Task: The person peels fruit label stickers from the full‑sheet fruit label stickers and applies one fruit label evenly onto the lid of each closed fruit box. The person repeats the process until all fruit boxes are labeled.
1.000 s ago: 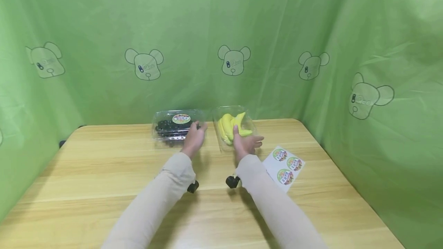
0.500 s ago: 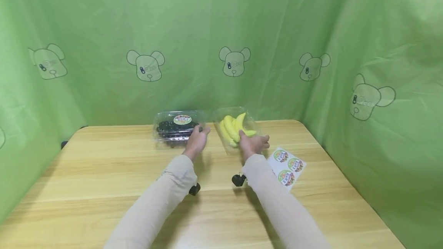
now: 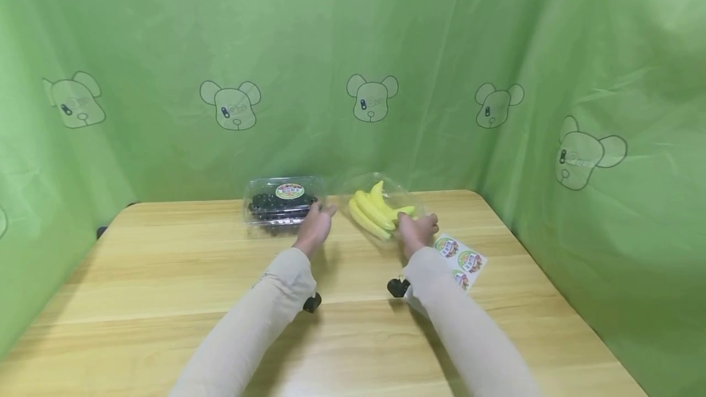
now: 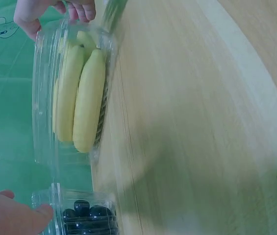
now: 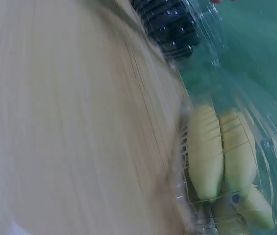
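Note:
At the back left of the table in the head view sits a clear plastic clamshell box (image 3: pixel 254 185) of dark grapes (image 3: pixel 270 202). A round fruit sticker (image 3: pixel 289 191) is on its lid. My left hand (image 3: pixel 315 225) rests at that box's right end, thumb and fingers loosely spread. Right of it, a second clear clamshell box (image 4: pixel 42 98) holds several yellow bananas (image 3: pixel 369 210) and stands turned at an angle. My right hand (image 3: pixel 418 233) grips its near right end, with fingers bent over the edge in the left wrist view. No sticker shows on this box.
A white sheet of round stickers (image 3: pixel 463 261) lies by my right wrist, partly under the sleeve. The wooden table (image 3: pixel 165 262) ends just behind the boxes, where a green curtain (image 3: pixel 309 48) hangs close around. Dark wrist cameras (image 3: pixel 398 287) hang below both sleeves.
My right hand has moved right and slightly nearer, turning the banana box so its near end swings right. The right sleeve covers more of the sticker sheet. My left hand stays almost still.

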The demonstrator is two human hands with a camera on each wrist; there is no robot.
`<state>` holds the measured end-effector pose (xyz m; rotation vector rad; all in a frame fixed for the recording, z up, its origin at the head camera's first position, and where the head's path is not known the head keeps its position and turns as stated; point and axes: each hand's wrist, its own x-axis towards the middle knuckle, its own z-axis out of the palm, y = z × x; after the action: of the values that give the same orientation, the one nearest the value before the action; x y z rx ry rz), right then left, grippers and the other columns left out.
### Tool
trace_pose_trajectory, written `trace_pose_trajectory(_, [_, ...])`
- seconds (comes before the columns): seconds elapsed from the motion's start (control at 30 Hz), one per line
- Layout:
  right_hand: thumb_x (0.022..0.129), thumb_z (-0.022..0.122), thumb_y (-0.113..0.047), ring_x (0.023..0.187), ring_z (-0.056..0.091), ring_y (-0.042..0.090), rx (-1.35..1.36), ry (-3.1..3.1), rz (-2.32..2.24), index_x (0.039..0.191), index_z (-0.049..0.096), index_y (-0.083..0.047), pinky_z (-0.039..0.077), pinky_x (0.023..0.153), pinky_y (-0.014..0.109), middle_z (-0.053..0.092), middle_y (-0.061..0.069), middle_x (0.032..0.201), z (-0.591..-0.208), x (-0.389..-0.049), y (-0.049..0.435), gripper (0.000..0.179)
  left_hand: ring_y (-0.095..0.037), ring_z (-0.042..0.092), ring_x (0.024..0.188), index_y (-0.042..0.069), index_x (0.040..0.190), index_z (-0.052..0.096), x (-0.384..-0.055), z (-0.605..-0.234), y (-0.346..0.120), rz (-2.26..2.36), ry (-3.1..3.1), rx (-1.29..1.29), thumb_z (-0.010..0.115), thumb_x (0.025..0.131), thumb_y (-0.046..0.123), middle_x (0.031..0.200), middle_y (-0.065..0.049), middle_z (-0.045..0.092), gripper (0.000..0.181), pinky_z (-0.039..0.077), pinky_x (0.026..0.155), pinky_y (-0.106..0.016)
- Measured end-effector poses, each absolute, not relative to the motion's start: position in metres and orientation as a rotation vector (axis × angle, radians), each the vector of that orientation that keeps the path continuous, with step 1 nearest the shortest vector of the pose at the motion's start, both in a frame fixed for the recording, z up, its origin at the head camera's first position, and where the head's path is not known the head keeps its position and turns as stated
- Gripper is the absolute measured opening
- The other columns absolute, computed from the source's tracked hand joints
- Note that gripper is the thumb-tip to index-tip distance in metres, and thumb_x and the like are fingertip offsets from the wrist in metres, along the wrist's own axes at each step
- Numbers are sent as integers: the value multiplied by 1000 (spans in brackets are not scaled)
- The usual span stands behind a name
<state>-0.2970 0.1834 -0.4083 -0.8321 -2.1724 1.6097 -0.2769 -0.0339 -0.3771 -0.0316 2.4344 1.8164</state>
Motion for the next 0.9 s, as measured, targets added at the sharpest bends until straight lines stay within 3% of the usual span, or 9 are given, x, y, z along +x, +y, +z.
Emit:
trace_pose_trajectory(0.2, [85, 71, -26, 126, 40, 39, -790, -2095, 1760, 143, 23, 1, 34, 110, 48, 40, 24, 138, -408, -296, 199, 80, -39, 27, 140, 8, 152, 27, -277, -379, -30, 1843, 2438, -21, 41, 100, 45, 155, -14, 29, 66, 20, 114, -58])
trace_pose_trajectory(0.47, [92, 65, -31, 134, 37, 36, -792, -2157, 1763, 145, 36, -1, 30, 113, 44, 40, 19, 147, -402, -296, 218, 68, -37, 23, 142, 6, 152, 26, -277, -379, -22, 1898, 2363, -1, 42, 99, 45, 156, -15, 27, 67, 17, 115, -56])
trace_pose_trajectory(0.7, [94, 61, -25, 117, 51, 31, -769, -2172, 1764, 132, 56, -5, 43, 102, 43, 54, 14, 133, -401, -296, 228, 44, -38, 21, 142, 5, 152, 25, -278, -385, -20, 1905, 2335, 2, 43, 99, 43, 157, -16, 24, 67, 14, 116, -57])
trace_pose_trajectory(0.9, [97, 56, -23, 120, 50, 33, -705, -2242, 1709, 134, 55, -4, 40, 105, 45, 54, 16, 136, -400, -297, 234, 41, -41, 25, 140, 1, 149, 29, -279, -387, -17, 1908, 2340, 21, 43, 99, 43, 153, -21, 29, 67, 18, 114, -58])
